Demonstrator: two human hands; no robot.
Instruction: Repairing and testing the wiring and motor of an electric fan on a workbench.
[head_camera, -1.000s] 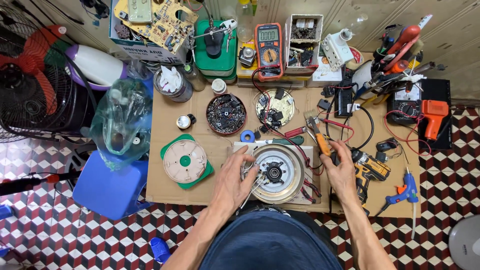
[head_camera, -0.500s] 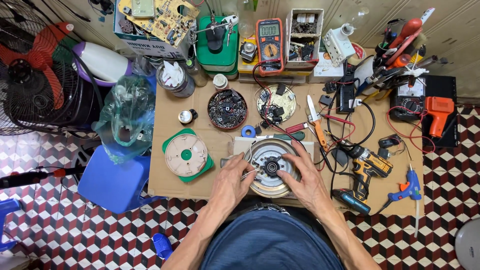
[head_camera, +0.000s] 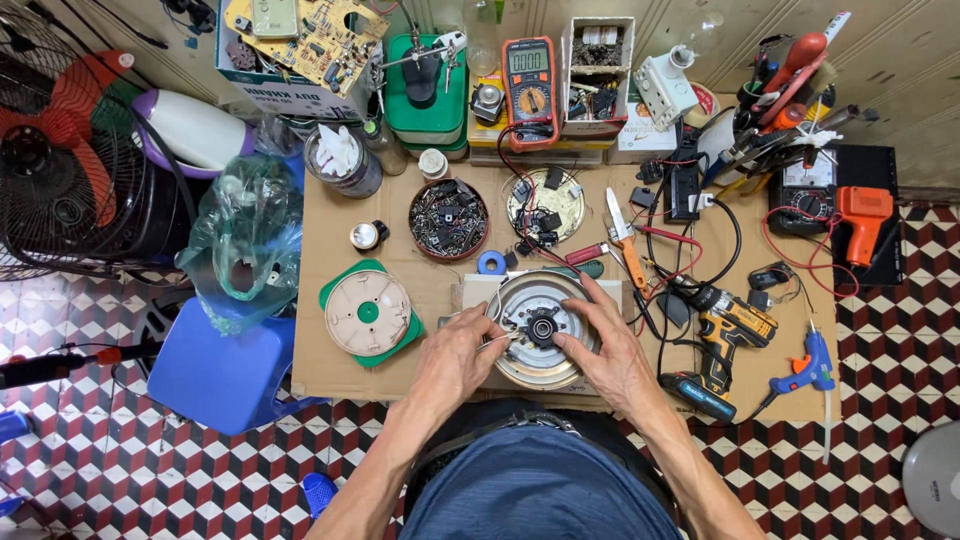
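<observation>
Both hands sit a bit tighter on the round silver metal motor plate (head_camera: 541, 330) than half a sec ago, & the right one no longer has the orange-handled knife (head_camera: 625, 240) it was beside a sec ago; that knife lies up on the brown cardboard work mat (head_camera: 330, 270) now. The plate is in the middle of the mat, right in front of the person, w/ a black hub in its centre. Step in hand looks like fiddling w/ small parts or thin wires on the plate's face. Next move prob. needs a soft, careful pull or push, since the bits are tiny. Left hand (head_camera: 455, 355) rests on the plate's left rim, fingers bent & close together, seem to pinch a thin wire, can't tell for sure. Right hand (head_camera: 610, 350) lies over the right side, fingers a little apart, tips touching the plate near the hub, not clamped on anything. Just left is a round beige disc on a green base (head_camera: 368, 313). Right of the plate lies a yellow & black cordless drill (head_camera: 725, 335), then a blue glue gun (head_camera: 808, 365). Up top stands an orange multimeter (head_camera: 530, 85).
</observation>
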